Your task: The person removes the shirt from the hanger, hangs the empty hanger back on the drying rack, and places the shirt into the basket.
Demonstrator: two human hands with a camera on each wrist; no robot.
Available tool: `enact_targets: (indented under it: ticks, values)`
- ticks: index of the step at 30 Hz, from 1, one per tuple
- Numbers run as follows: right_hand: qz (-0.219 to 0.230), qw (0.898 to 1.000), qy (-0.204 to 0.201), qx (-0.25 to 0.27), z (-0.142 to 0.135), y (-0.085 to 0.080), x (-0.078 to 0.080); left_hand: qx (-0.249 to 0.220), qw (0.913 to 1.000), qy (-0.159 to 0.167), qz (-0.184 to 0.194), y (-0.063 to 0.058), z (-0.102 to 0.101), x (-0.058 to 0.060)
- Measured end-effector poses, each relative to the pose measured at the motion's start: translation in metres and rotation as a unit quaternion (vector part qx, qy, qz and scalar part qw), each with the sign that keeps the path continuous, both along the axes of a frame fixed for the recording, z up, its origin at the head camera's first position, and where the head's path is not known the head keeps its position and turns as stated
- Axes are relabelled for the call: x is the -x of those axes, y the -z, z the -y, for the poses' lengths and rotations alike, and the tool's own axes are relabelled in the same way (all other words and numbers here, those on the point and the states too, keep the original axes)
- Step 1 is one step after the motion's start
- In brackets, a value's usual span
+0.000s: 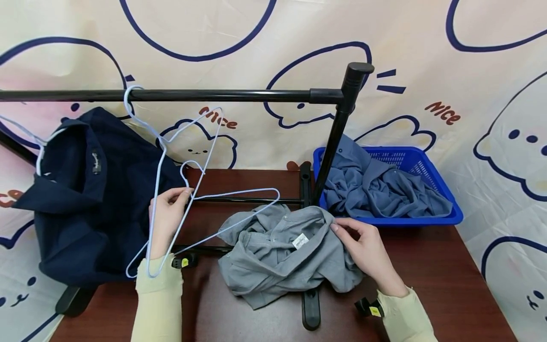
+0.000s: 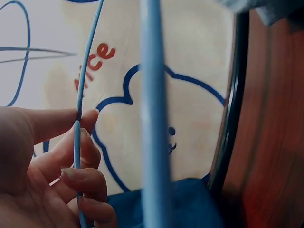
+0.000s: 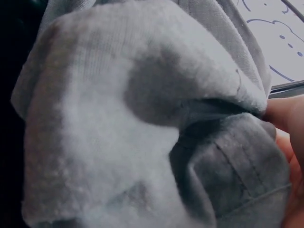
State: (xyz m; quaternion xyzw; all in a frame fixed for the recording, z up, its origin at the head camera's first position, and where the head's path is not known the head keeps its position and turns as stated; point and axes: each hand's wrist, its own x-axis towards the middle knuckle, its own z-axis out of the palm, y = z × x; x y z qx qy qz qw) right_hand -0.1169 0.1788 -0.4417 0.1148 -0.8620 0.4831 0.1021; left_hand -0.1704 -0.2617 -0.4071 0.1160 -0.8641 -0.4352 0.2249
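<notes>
My left hand point(image 1: 168, 213) pinches a light blue wire hanger point(image 1: 239, 193) near its neck, below the hook. In the left wrist view, thumb and fingers close on the hanger's thin wire point(image 2: 88, 61). A second light blue hanger point(image 1: 159, 190) hangs from the rail and crosses in front of the left hand. A crumpled grey shirt point(image 1: 273, 251) with a white label lies on the table, partly behind the held hanger's arm. My right hand point(image 1: 367, 247) grips the shirt's edge near the collar. In the right wrist view, grey cloth point(image 3: 104, 118) fills most of the frame.
A black rail point(image 1: 226, 95) runs across the rack, ending at a black post point(image 1: 337, 123). Dark navy clothing point(image 1: 115, 204) hangs at the left. Behind the right hand, a blue basket point(image 1: 453, 213) holds blue-grey clothing point(image 1: 380, 185). The rack's black foot point(image 1: 311, 313) stands on the brown table point(image 1: 448, 280).
</notes>
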Motion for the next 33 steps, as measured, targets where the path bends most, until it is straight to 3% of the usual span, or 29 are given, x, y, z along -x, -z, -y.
enact_targets:
  ticks: [10,19,25,33]
  values:
    - [-0.035,0.999,-0.003,-0.003,0.001,-0.011,0.003,-0.025,0.996,-0.085,-0.015,-0.013,0.017,-0.008]
    - [-0.066,0.997,-0.009,-0.025,0.004,-0.029,0.004,-0.023,0.9919,-0.107,-0.064,-0.025,0.021,-0.017]
    - [-0.133,0.99,-0.016,-0.033,0.008,-0.053,0.004,-0.027,0.9889,-0.11,-0.097,-0.036,0.022,-0.022]
    - [-0.237,0.97,-0.045,-0.045,0.021,-0.099,0.007,-0.025,0.9822,-0.138,-0.125,-0.051,0.018,-0.03]
